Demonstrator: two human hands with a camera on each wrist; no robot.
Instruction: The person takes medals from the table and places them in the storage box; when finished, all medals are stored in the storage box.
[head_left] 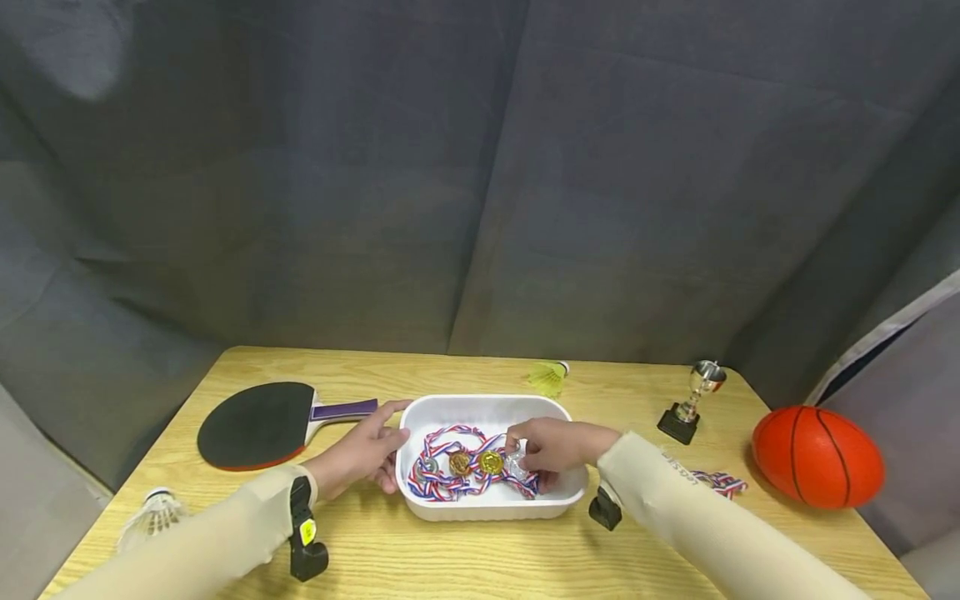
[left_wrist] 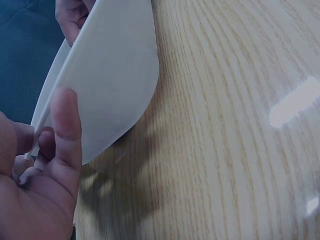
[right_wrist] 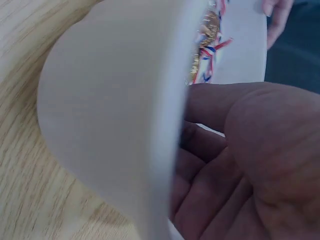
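1. White tray (head_left: 491, 506) sits mid-table (head_left: 480, 558); it holds medals (head_left: 474, 463) on red-white-blue ribbons: two gold, one bronze-toned, one silver-toned at the tray's left end.
2. Right hand (head_left: 551, 446) reaches inside the tray's right part, fingers curled and pinching a silvery medal (head_left: 516, 464).
3. Left hand (head_left: 358, 457) rests against the tray's left rim, fingers fairly straight and slightly spread.
4. Wrist views: mostly tray wall; contents largely hidden.
5. Right of the tray: a ribbon (head_left: 718, 482) half hidden by the sleeve, its medal unseen.
6. Sleeve lettering unreadable.
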